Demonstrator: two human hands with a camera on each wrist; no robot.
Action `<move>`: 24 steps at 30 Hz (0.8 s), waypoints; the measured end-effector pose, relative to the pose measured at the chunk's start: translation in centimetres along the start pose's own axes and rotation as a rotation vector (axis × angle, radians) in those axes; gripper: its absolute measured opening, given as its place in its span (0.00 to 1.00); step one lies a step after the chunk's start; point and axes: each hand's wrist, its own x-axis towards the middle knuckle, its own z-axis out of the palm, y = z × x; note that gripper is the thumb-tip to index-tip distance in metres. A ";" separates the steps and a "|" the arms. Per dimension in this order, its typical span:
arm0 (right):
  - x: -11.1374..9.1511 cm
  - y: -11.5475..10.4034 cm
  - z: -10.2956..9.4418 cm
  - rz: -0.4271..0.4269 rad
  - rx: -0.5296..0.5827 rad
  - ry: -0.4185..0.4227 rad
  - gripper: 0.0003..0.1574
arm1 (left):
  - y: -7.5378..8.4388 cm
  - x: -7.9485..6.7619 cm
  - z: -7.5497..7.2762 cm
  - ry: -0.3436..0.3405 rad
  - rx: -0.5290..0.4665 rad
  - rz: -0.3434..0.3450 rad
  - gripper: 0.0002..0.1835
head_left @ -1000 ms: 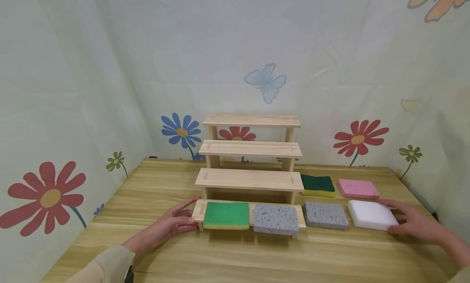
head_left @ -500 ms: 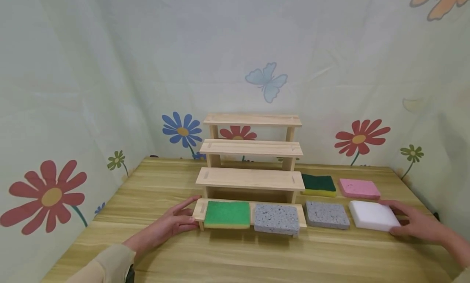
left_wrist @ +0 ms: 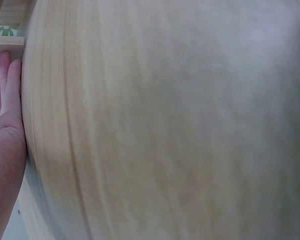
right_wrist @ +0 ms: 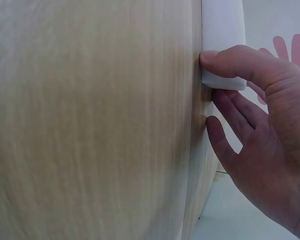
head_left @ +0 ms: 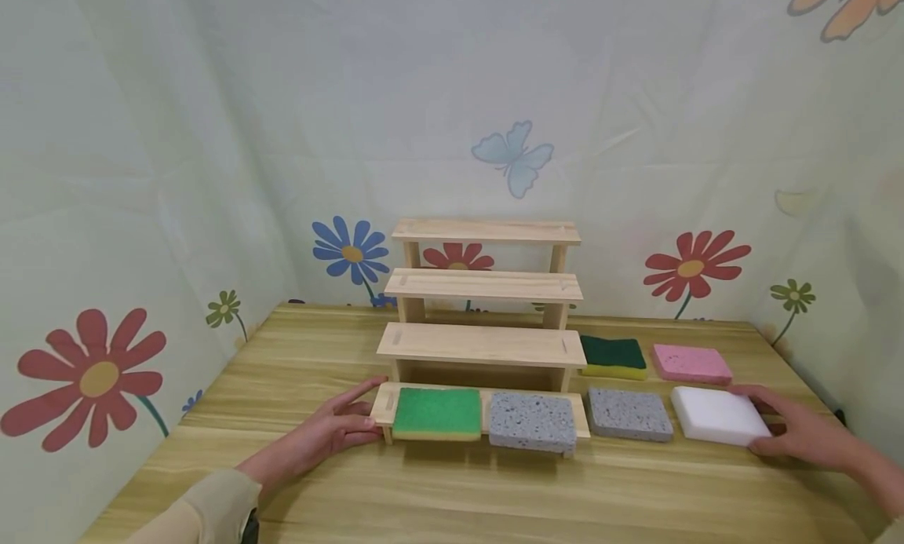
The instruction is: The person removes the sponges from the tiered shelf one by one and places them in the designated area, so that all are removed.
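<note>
In the head view, a white sponge lies flat on the table. My right hand pinches its right end, and the right wrist view shows the thumb on the near side, with a finger behind it. My left hand touches the left end of a four-step wooden shelf at its lowest step, fingers nearly straight. On that step sit a green-and-yellow scouring sponge and a speckled grey sponge, side by side. Both overhang the step's front edge.
Right of the shelf lie a second grey sponge, a dark green-and-yellow scouring sponge and a pink sponge. They rest on the wood-grain table. A flower-printed cloth rises behind and at both sides.
</note>
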 end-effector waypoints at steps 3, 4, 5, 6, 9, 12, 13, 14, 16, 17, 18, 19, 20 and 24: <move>0.0 -0.2 -0.1 0.012 0.001 -0.012 0.48 | 0.0 -0.1 0.0 -0.002 -0.001 -0.002 0.41; 0.0 -0.2 -0.1 0.018 0.001 -0.017 0.48 | 0.1 -0.1 0.0 -0.003 -0.002 -0.002 0.41; 0.1 -0.3 -0.1 0.023 0.001 -0.020 0.48 | 0.1 -0.1 0.0 -0.006 -0.004 -0.001 0.41; 0.1 -0.3 -0.2 0.028 0.001 -0.023 0.49 | 0.1 -0.1 0.0 -0.007 -0.003 -0.001 0.41; 0.1 -0.5 -0.2 0.051 0.001 -0.038 0.50 | 0.1 -0.2 0.0 -0.009 -0.001 0.000 0.40; 0.1 -0.6 -0.2 0.059 0.001 -0.043 0.51 | 0.1 -0.2 0.0 -0.007 -0.003 -0.003 0.40; 0.1 -0.6 -0.2 0.060 0.002 -0.042 0.51 | 0.0 -0.2 0.0 -0.007 -0.004 -0.004 0.40; 0.1 -0.6 -0.2 0.060 0.000 -0.042 0.51 | 0.0 -0.1 0.0 -0.008 -0.005 -0.004 0.40; 0.0 -0.6 -0.2 0.054 0.000 -0.037 0.51 | 0.0 -0.1 -0.1 -0.010 -0.006 -0.003 0.40; 0.0 -0.6 -0.2 0.056 -0.002 -0.036 0.51 | 0.0 -0.1 -0.1 -0.012 -0.006 -0.003 0.40; 0.0 -0.7 -0.2 0.058 -0.005 -0.036 0.52 | 0.0 -0.2 -0.1 -0.015 -0.006 -0.002 0.40; 0.0 -0.7 -0.2 0.060 -0.008 -0.036 0.52 | 0.0 -0.2 -0.1 -0.018 -0.007 -0.002 0.40; 0.0 -0.7 -0.2 0.062 -0.010 -0.036 0.52 | 0.0 -0.2 -0.1 -0.019 -0.006 -0.002 0.40; 0.0 -0.7 -0.3 0.075 -0.013 -0.042 0.52 | 0.1 -0.1 -0.2 -0.022 0.000 -0.006 0.40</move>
